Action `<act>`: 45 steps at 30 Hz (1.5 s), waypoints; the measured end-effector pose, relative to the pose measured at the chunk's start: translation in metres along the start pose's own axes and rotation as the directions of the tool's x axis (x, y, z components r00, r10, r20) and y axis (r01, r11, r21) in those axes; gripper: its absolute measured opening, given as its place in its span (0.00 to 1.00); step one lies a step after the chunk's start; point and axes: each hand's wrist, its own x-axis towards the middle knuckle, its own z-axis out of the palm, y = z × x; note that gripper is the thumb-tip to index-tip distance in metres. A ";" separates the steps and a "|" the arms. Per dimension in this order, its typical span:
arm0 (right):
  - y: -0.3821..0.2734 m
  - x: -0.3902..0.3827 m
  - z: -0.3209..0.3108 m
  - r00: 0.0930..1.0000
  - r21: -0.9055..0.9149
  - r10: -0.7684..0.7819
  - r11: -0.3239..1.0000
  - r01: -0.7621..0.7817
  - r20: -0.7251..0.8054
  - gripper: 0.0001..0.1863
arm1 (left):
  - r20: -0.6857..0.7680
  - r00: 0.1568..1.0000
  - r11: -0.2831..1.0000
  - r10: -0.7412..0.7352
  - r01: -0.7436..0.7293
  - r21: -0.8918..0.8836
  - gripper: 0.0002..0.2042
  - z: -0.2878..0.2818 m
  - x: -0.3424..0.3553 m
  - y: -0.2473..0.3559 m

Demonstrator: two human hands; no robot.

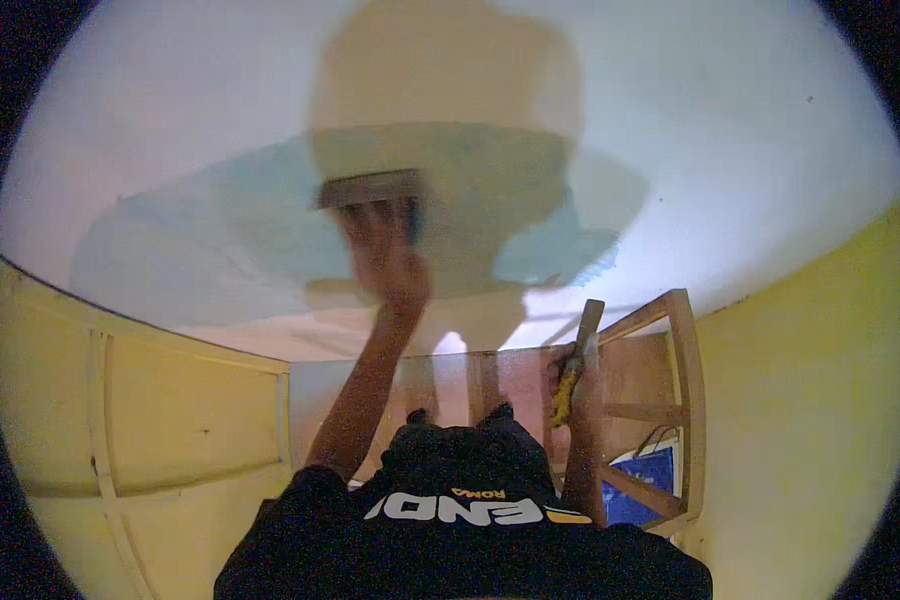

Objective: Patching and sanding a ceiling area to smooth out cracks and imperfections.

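My left hand [390, 265] is raised at the pale wall [210, 90], its fingers closed on a wide, flat-bladed tool [375, 188] held against or very near the surface. Motion blur hides its exact kind. Around it spreads a bluish-grey patch [230, 215] that looks like damp or freshly spread filler. Lower on the right, my right hand [582, 375] grips a putty knife [590, 322] with a yellow handle, blade pointing up toward the wall. This knife is apart from the patch.
A wooden frame [682, 360] stands at the right beside a yellow wall [810, 370], with a blue panel or bag [645, 480] behind its bars. Yellow panels with battens [108, 420] line the left. My shadow [450, 60] falls on the wall.
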 end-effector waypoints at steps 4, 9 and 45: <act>-0.011 -0.004 0.006 0.994 0.062 0.063 0.996 -0.069 0.084 0.31 | 0.371 0.900 0.971 0.228 -0.184 -0.152 0.29 0.021 -0.041 0.043; -0.013 0.001 0.001 0.981 0.007 0.017 1.000 -0.019 0.195 0.33 | 0.320 0.926 0.977 0.199 -0.161 -0.142 0.31 0.027 -0.063 0.039; -0.005 0.008 0.008 0.968 -0.045 0.032 0.999 -0.021 0.250 0.36 | -0.135 0.941 0.941 -0.310 0.324 0.101 0.27 -0.050 -0.103 -0.119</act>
